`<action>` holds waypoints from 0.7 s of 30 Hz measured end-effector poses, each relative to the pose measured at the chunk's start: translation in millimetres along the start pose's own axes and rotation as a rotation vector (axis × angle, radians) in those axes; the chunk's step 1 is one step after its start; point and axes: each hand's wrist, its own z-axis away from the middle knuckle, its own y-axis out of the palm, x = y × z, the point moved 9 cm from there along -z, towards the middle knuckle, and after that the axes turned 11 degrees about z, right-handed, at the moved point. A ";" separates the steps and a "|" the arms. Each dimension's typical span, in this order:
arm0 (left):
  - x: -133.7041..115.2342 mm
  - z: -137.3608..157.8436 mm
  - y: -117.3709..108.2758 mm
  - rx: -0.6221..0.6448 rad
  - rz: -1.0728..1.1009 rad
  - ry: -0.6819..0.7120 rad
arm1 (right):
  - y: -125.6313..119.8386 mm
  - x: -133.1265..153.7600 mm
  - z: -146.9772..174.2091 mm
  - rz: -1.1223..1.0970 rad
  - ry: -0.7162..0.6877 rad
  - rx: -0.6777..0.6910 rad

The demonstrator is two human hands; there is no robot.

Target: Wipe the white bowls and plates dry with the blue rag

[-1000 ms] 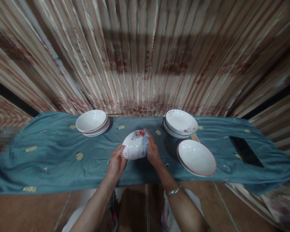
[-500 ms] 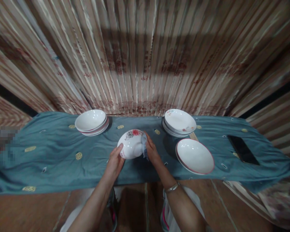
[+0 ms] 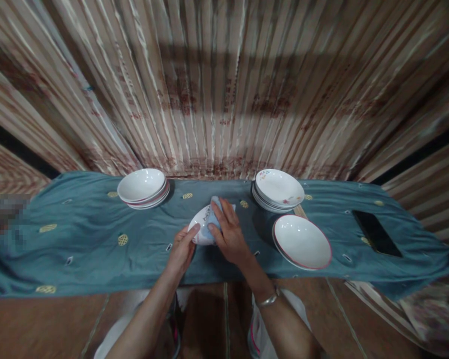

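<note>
A white bowl (image 3: 199, 219) with a printed flower pattern is held tilted above the middle of the table, its outer side facing up. My left hand (image 3: 182, 248) grips its left edge, thumb on top and fingers beneath. Over the bowl's right part, my right hand (image 3: 228, 230) presses a light blue cloth (image 3: 214, 219) flat against the surface. The cloth and fingers hide much of the pattern.
A stack of white bowls (image 3: 142, 185) stands at the back left. At the back right is a stack of plates (image 3: 280, 188), with red-rimmed bowls (image 3: 303, 240) in front. A black phone (image 3: 376, 232) lies farther right on the teal tablecloth (image 3: 93, 239).
My right hand has moved from the bowl's right edge onto its outer surface, bringing the cloth over the flower pattern. My left hand keeps its grip, and the stacks stay put.
</note>
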 end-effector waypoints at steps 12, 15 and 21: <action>1.4 -3.6 -1.0 0.019 0.009 -0.003 | 4.4 -10.7 -2.1 -0.061 0.100 -0.019; 2.2 -4.6 -4.7 0.007 0.015 -0.002 | 12.7 -33.0 -1.9 -0.278 0.213 -0.050; 1.4 -4.4 -9.6 -0.039 0.031 0.002 | 42.1 -71.3 6.3 -0.658 0.519 -0.095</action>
